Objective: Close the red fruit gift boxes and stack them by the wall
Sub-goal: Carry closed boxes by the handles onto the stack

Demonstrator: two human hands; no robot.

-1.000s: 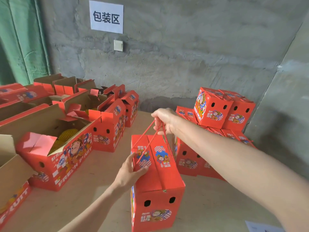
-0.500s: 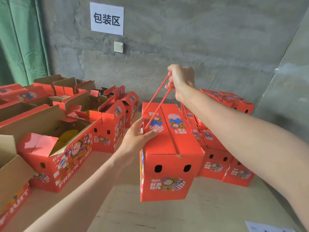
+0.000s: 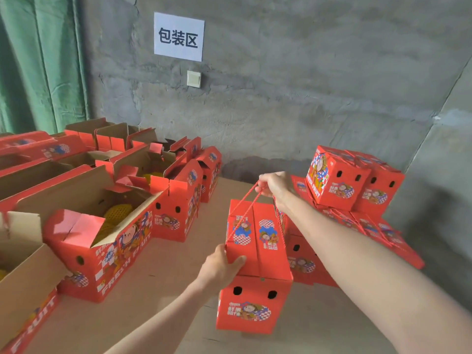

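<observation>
Closed box point(image 3: 258, 254) lower, beside stack point(image 3: 337, 186)

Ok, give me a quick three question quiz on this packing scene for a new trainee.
1. True or false: the held box, steadied by the left hand, has its top flaps standing open.
2. What does the right hand grip? A) the red rope handle B) a cardboard flap C) a tape roll
3. Fill in: the open boxes showing yellow netted fruit sit to the ___ of the held box.
Key: 1 false; 2 A; 3 left.
</observation>
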